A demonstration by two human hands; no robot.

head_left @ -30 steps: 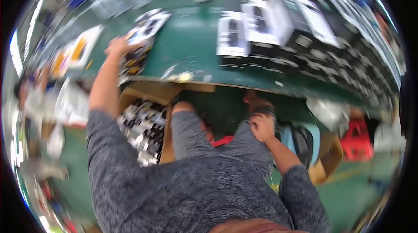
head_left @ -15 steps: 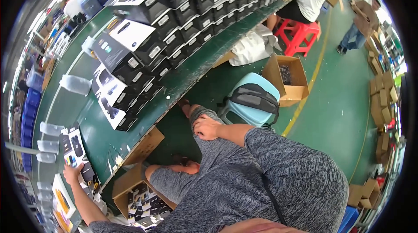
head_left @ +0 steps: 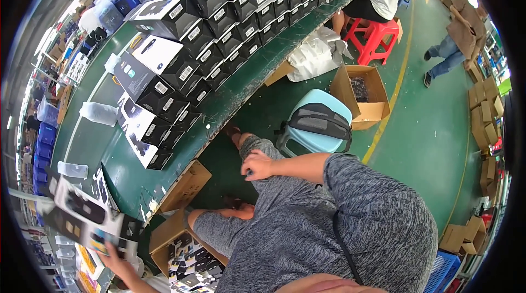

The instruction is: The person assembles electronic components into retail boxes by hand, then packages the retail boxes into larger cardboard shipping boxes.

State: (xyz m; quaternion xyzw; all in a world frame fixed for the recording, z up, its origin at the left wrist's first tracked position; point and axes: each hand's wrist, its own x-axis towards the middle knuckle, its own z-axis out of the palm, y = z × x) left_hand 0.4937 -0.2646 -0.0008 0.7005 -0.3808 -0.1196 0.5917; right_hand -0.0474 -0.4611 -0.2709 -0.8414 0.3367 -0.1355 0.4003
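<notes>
At the lower left my left hand [head_left: 114, 259] grips the edge of a flat, unfolded printed box blank [head_left: 90, 213], black and white with a dark picture on it. The blank is raised and tilted above the green table [head_left: 127, 183], slightly blurred. Behind it another flat printed card [head_left: 102, 190] rests on the table. My right hand [head_left: 257, 165] is by my thigh, its fingers curled closed; a small dark spot shows between them, and I cannot make out what it is. Below the table edge a cardboard carton [head_left: 159, 243] holds many small printed cards [head_left: 192, 260].
Stacked black boxes [head_left: 205, 24] fill the table's far side. Clear plastic-wrapped items [head_left: 98, 113] lie along its left. A light blue stool [head_left: 315, 123] bears a dark bag, beside an open carton [head_left: 356, 93]. One person sits on a red stool [head_left: 372, 38]; another stands farther right.
My left hand has lifted the box blank off the table toward me, uncovering another card. My right hand's fingers have curled up from lying on my thigh. The standing person has turned and bent.
</notes>
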